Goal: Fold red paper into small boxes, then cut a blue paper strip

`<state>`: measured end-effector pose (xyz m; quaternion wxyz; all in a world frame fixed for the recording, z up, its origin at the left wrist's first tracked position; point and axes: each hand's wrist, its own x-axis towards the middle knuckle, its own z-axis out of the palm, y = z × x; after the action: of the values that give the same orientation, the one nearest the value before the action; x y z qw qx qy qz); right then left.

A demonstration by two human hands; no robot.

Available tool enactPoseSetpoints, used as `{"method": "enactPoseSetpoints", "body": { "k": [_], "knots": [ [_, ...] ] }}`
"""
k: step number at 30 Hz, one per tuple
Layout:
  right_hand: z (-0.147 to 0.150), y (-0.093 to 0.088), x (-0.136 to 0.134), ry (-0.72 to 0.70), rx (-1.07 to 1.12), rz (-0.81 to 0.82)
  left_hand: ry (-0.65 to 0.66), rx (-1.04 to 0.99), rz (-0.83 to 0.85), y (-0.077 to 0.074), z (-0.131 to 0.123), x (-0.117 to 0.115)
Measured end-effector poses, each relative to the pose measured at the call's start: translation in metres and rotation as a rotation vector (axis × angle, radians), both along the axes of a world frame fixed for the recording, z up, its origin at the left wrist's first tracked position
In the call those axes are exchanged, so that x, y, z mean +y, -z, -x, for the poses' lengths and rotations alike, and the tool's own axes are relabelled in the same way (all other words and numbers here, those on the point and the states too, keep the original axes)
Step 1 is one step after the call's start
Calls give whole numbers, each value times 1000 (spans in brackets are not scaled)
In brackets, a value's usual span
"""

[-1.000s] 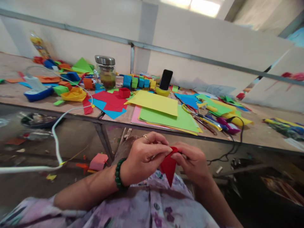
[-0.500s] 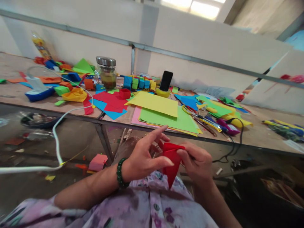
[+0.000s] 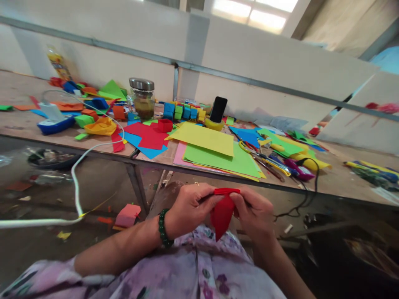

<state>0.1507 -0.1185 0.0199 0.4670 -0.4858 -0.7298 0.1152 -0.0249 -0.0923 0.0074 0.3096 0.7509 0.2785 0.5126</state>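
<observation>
A piece of folded red paper (image 3: 223,216) hangs between my hands above my lap, its pointed end down and its folded edge on top. My left hand (image 3: 190,209) pinches the upper left corner between thumb and fingers; a dark green bead bracelet circles that wrist. At the upper right corner, my right hand (image 3: 256,209) grips the same paper, thumb in front. The fingers behind the paper are hidden. Just beyond, on the table, lie a yellow sheet (image 3: 205,139) and a stack of green and pink sheets (image 3: 230,162).
Along the table (image 3: 18,124) stand a glass jar (image 3: 142,101), a phone (image 3: 218,108) on a yellow holder, and several small paper boxes (image 3: 183,112). Scissors (image 3: 249,149) and a cutter (image 3: 276,164) lie to the right. A white cable (image 3: 75,178) hangs off the left edge.
My left hand, spread open beside the paper before, has closed on its upper left corner. The paper's top edge is now drawn level between both hands.
</observation>
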Motion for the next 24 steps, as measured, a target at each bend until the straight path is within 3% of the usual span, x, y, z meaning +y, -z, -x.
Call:
{"method": "enactPoseSetpoints", "body": {
  "k": [11,19,24],
  "knots": [
    [0,0,1,15,-66,-15,-52,63,-39,-6,2,1],
    [6,4,-1,-5,182,115,-76,123,-86,-3,3,2],
    [6,4,-3,12,184,105,-19,84,-35,-3,3,1]
  ]
}}
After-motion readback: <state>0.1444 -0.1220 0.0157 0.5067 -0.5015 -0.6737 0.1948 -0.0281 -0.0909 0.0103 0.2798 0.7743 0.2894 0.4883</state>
